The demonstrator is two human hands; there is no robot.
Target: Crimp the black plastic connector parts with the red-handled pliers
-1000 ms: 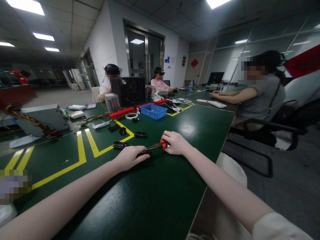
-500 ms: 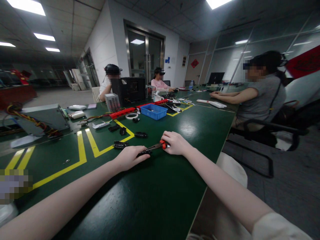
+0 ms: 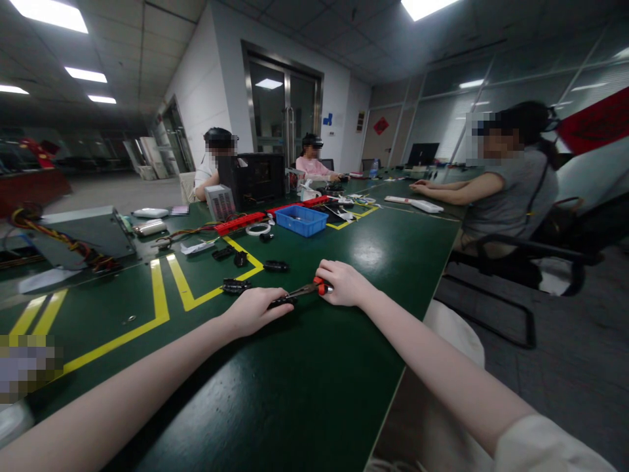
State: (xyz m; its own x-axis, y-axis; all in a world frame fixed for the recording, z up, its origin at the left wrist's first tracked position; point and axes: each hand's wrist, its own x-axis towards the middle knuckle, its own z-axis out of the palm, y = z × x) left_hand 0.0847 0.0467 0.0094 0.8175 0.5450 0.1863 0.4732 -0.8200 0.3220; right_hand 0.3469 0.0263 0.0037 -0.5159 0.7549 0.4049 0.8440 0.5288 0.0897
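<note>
My right hand (image 3: 341,283) is closed round the red handles of a pair of pliers (image 3: 305,289), whose narrow metal jaws point left. In my left hand (image 3: 256,310) is a dark black part (image 3: 285,301), mostly covered by the fingers. The plier tips meet this part beside my left thumb; whether they grip it I cannot tell. Just beyond my left hand, a similar black part (image 3: 236,286) lies on the green table (image 3: 314,380). Another black part (image 3: 276,266) rests farther off, near the yellow tape corner.
A blue tray (image 3: 301,221) stands past my hands, beside a red strip (image 3: 240,223) and a roll of white tape (image 3: 258,229). Several cables trail from a metal power supply (image 3: 83,236) at left. A person (image 3: 511,170) sits at the right; two others sit beyond.
The view has shifted very slightly. Both hands keep nearly the same pose, with the pliers still against the black part.
</note>
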